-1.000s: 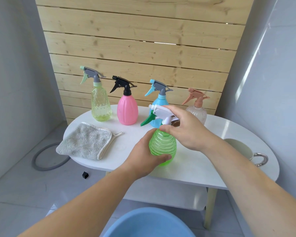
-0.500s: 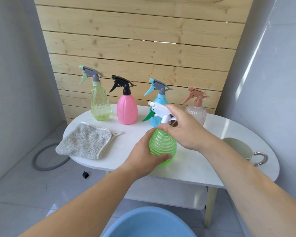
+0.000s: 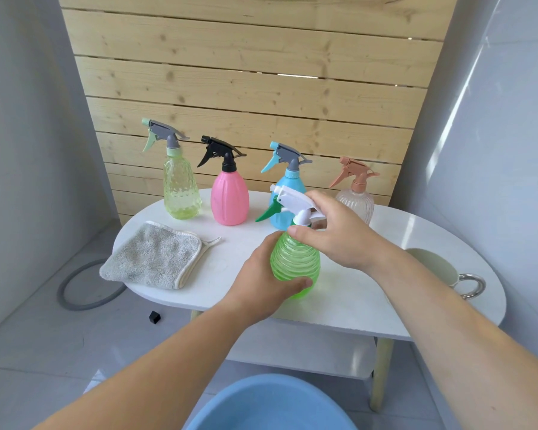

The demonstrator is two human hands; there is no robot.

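- The green spray bottle (image 3: pixel 295 265) is upright near the middle of the white table's (image 3: pixel 385 293) front edge, and its base seems to rest on the top. This spot is close to the person and directly above the blue basin (image 3: pixel 271 405) on the floor, probably so that any spill falls there.
- Its white spray head (image 3: pixel 292 200) has a green trigger and points left, away from the right wrist.
- Four other spray bottles line the back edge, out of the working space: a yellow-green one (image 3: pixel 180 190), a pink one (image 3: pixel 229 200), a blue one (image 3: pixel 292 176) and a clear one with a peach head (image 3: pixel 356 203). All four have their heads fitted.
- A grey cloth (image 3: pixel 151 259) lies folded at the left edge within reach, likely for wiping. A cream mug (image 3: pixel 432 268) sits at the right edge.
- The left hand (image 3: pixel 261 290) is wrapped around the bottle's ribbed belly with the thumb low across the front. This looks like a bracing grip to stop the body turning.
- The right hand (image 3: pixel 339 234) comes in from the right, with thumb and fingers curled around the collar just under the spray head. That suits twisting the head, though I cannot tell whether it is being loosened or tightened.
- Both hands are clamped on this one bottle, one above the other and nearly touching.
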